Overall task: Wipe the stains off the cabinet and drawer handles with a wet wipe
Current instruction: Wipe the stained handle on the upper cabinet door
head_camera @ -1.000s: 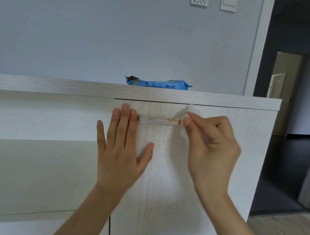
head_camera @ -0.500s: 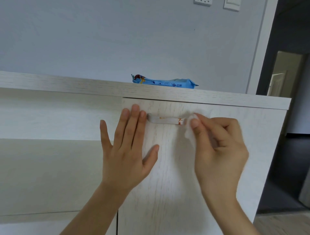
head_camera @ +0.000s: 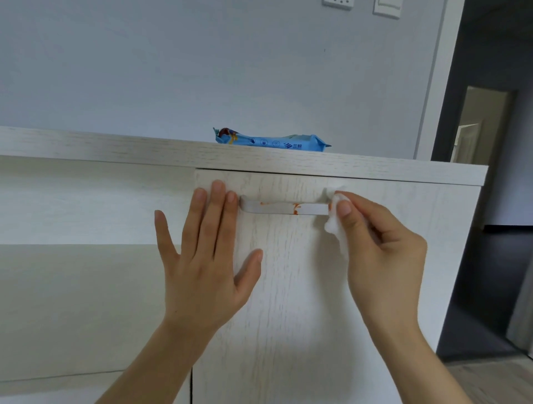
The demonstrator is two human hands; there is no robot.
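A pale wood cabinet door carries a flat silver handle near its top, with orange-red stains along its middle. My left hand lies flat against the door, fingers spread, fingertips just left of the handle. My right hand pinches a bunched white wet wipe and presses it against the handle's right end. That end of the handle is hidden by the wipe and fingers.
A blue pack of wipes lies on the cabinet top above the door. An open recess sits left of the door. A dark doorway opens at the right. Wall sockets sit high up.
My right hand with the wipe has slid right along the handle, uncovering more of its stained middle. The view has shifted slightly. My left hand stays flat on the door.
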